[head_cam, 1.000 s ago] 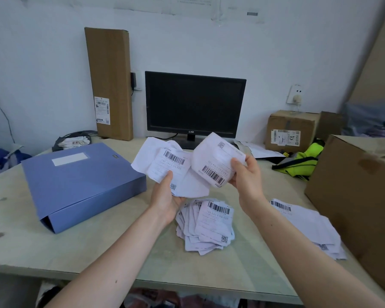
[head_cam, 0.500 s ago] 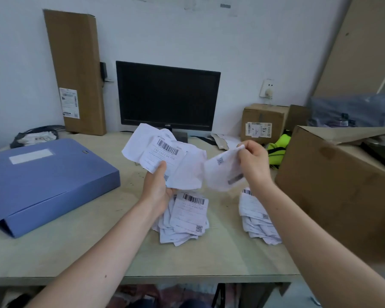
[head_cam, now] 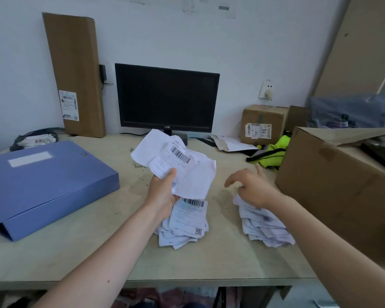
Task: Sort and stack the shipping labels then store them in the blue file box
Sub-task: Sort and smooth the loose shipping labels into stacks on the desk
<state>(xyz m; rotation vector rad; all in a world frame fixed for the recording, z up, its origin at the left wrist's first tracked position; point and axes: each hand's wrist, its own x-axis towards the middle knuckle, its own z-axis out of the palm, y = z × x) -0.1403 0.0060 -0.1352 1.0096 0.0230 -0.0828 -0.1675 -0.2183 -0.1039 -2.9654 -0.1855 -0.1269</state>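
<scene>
The left grip point(head_cam: 162, 192), which is the person's left hand, clasps a loose fan of shipping labels point(head_cam: 182, 167) above the table point(head_cam: 76, 252), with the thumb on the front sheet and the fingers behind. The sheets stand nearly upright and face the person. I think this is so that the barcode and the print can be read before each sheet gets its place.

The right grip point(head_cam: 253, 190) holds nothing. Its fingers are spread and relaxed, palm down, over the right pile point(head_cam: 267, 230). Whether it touches the top sheet, I cannot tell.

Two piles lie on the table. The middle pile point(head_cam: 187, 221) is directly under the left grip, printed side up. The right pile is just beside the large cardboard box point(head_cam: 333, 192). The piles are kept apart from each other, and I judge that this is the sorting itself: one kind here, the other kind there, each near a hand. Both piles are untidy, with edges not aligned, so they probably need squaring before they can be stacked.

The blue file box point(head_cam: 47, 181) lies flat and closed at the left of the table, well apart from the piles. It seems to be put aside there to leave the working space free. In my judgement the task is in the sorting step, because several labels are in the left grip and the box is not yet opened.
</scene>
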